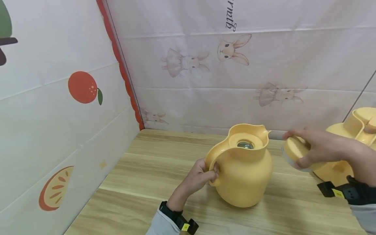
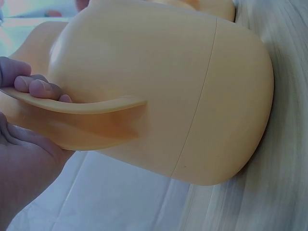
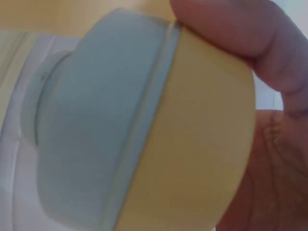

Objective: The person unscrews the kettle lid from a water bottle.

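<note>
A yellow thermos jug (image 1: 245, 176) stands on the wooden table, its top uncovered so the shiny inner neck (image 1: 245, 145) shows. My left hand (image 1: 201, 174) grips its handle (image 2: 82, 108), fingers wrapped through the loop in the left wrist view. To the right of the jug, my right hand (image 1: 320, 147) holds the jug's stopper lid (image 3: 187, 134) in the air. That lid is yellow on top with a pale stepped plug (image 3: 96, 115) below, tilted sideways; thumb and fingers clasp its yellow rim.
A second yellow thermos jug (image 1: 340, 173) stands at the right, partly behind my right hand and forearm. The wooden table (image 1: 141, 182) meets a white printed sheet (image 1: 188, 107) at the back and another fruit-printed sheet (image 1: 100, 140) on the left.
</note>
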`<state>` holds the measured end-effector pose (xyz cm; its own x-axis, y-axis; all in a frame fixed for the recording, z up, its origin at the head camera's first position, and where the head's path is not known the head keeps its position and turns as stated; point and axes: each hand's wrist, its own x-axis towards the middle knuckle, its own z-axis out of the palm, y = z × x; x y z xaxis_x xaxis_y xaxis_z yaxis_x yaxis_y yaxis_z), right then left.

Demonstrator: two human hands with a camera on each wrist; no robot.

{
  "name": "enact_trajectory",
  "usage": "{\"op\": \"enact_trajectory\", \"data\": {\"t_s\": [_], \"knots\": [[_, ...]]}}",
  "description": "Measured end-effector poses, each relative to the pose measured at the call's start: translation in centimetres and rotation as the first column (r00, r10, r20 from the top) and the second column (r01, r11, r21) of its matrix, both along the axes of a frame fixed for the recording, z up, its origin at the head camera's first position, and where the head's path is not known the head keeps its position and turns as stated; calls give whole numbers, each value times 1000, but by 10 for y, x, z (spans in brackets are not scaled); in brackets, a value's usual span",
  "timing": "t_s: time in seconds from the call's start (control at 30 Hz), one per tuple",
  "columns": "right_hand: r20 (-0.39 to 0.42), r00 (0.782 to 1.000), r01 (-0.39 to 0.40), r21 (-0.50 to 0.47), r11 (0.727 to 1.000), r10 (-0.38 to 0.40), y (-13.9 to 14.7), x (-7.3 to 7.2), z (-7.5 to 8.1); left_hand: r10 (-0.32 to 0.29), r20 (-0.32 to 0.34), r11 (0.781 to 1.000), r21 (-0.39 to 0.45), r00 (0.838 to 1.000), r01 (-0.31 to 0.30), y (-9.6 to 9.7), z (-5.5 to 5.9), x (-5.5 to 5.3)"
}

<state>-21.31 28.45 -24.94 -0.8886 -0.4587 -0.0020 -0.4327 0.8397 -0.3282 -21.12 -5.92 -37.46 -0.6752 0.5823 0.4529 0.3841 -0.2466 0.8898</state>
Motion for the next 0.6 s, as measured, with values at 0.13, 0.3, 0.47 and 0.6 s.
{"op": "enact_trajectory", "data": {"t_s": [0.13,0.3,0.47,0.6], "knots": [[10,999,-33,20,999,33,2,-2,-9,-2,4,1000,-2,1000,2,-1,-1,0],[-4,1000,-30,62,998,30,6,-4,-19,-4,11,1000,-16,1000,4,-1,-1,0],[21,1000,-13,75,997,11,7,-3,-26,-4,13,1000,-11,1000,4,0,-1,0],[96,995,2,47,999,-7,7,-4,-31,1,11,1000,-8,1000,-1,-1,0,0]]}}
